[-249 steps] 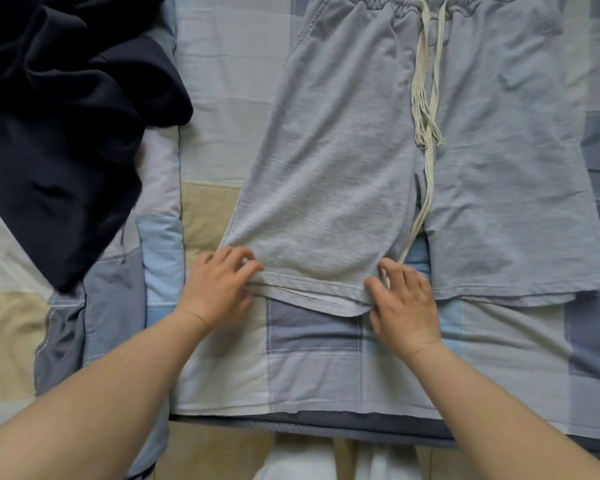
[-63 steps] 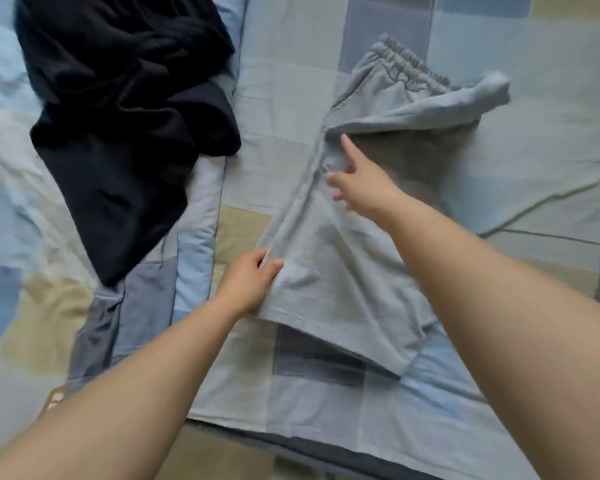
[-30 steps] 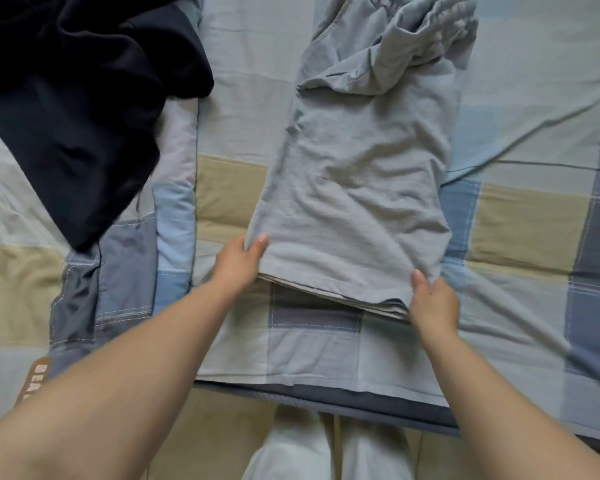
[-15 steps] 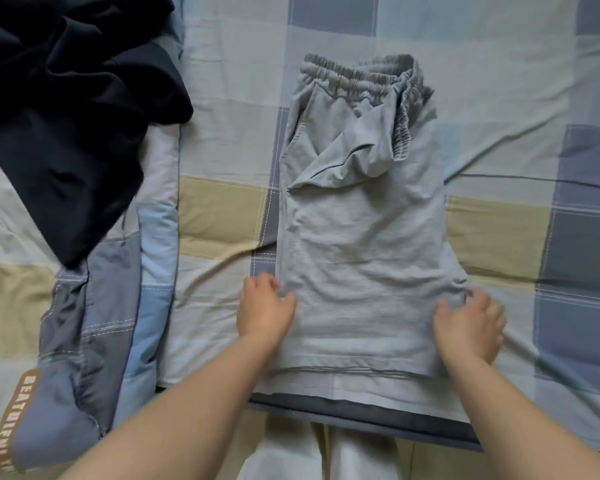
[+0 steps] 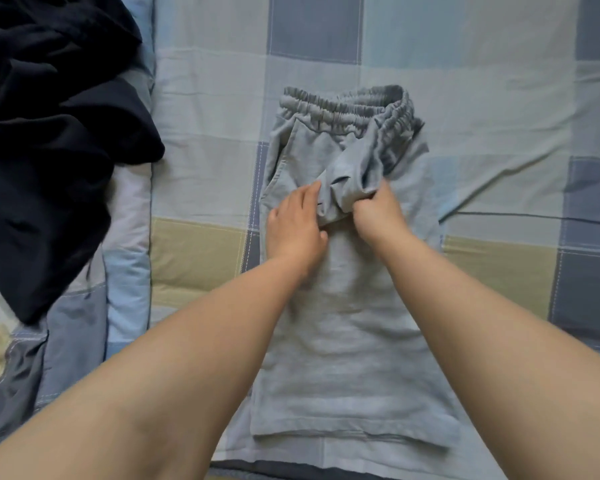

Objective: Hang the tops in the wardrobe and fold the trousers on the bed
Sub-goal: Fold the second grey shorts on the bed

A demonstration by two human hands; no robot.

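The light grey cotton shorts (image 5: 347,341), folded in half lengthwise, lie flat on the checked bed (image 5: 205,98). The right hand (image 5: 378,211) grips a bunched flap below the waistband; the left hand (image 5: 295,226) rests flat beside it, fingers tucked under that flap. A black garment (image 5: 49,133) lies heaped at left.

Grey shorts (image 5: 354,341) lie folded lengthwise on the checked bedspread (image 5: 201,109), elastic waistband at the far end, hems at the near edge of the bed. Right hand (image 5: 378,211) grips a bunched flap of the grey fabric just below the waistband. Left hand (image 5: 297,225) rests on the shorts beside it, fingers touching the same flap. Dark garment (image 5: 49,140) heaped at far left, well apart from the shorts.
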